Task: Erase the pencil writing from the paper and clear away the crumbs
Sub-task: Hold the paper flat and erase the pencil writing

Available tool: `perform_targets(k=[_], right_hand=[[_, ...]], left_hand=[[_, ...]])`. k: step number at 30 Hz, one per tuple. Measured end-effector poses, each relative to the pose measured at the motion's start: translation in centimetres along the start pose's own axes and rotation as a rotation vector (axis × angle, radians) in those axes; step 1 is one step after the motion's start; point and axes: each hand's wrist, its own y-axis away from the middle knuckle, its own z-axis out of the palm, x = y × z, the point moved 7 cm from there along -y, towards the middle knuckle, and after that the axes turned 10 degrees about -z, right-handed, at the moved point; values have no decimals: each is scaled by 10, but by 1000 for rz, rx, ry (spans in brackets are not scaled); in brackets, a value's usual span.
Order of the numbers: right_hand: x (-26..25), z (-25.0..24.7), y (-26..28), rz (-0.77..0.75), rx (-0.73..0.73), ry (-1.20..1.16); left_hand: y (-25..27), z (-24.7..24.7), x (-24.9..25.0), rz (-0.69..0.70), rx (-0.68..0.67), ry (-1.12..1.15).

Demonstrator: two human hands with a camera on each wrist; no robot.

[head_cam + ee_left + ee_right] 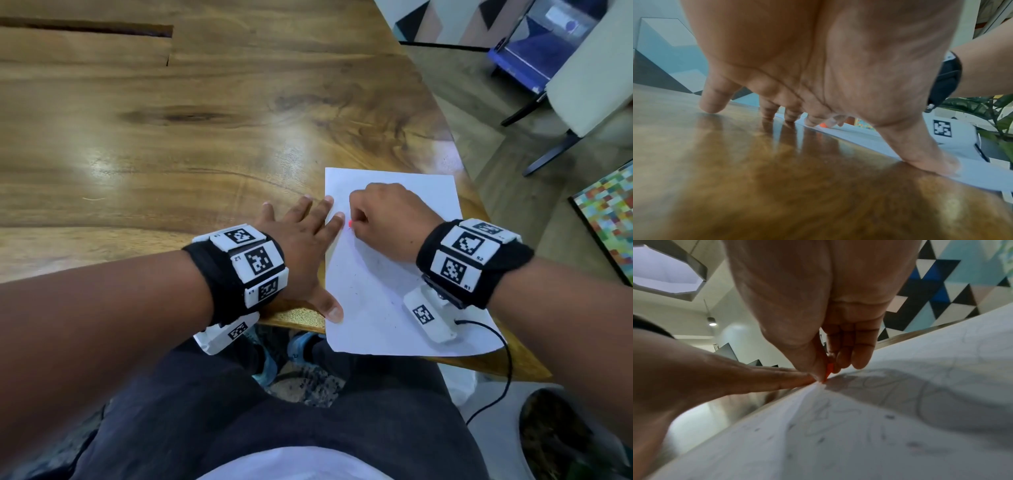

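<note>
A white paper [387, 294] lies at the near right corner of the wooden table [171, 137], its lower edge overhanging. Faint pencil lines [869, 382] and small dark crumbs [889, 417] show on the paper [879, 434]. My right hand [380, 219] pinches a small orange-red eraser [350, 223] against the paper near its left edge; the eraser [828, 371] sits between thumb and fingers. My left hand [301, 236] lies flat with spread fingers, index tip and thumb [334, 310] pressing the paper's left edge. From the left wrist the thumb [937, 164] rests on the paper [982, 180].
The table's right edge [459, 154] runs diagonally close to the paper. Beyond it stand a cream chair [596, 89] and a colourful mat [613, 212] on the floor. A potted plant [555, 431] is at lower right. A black cable [503, 359] hangs from the right wrist camera.
</note>
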Motion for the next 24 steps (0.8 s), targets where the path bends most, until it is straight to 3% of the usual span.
perform_targets(k=[5,7,14,16,20,22,24], right_hand=[[-54,10,37,-290,-120,-83],[-58,12,42,-333,-131,-75],[13,-1,15,21,-30,3],[7,1,20,-16,-62,20],[-35,12,38,-271,-144,-84],[-26,12,36,-225,-131,-61],[3,6,26,-60,-73,-16]], left_hand=[[-1,2,0,8,-9,-6],[-2,2,0,12,-18,-15],[-3,3,1,10,-23,-14],[-3,2,2,14,-27,-12],[-2,0,4,15,-63,-27],[-2,-1,5,12,-59,-41],[-3,-2,6,7,-48,-59]])
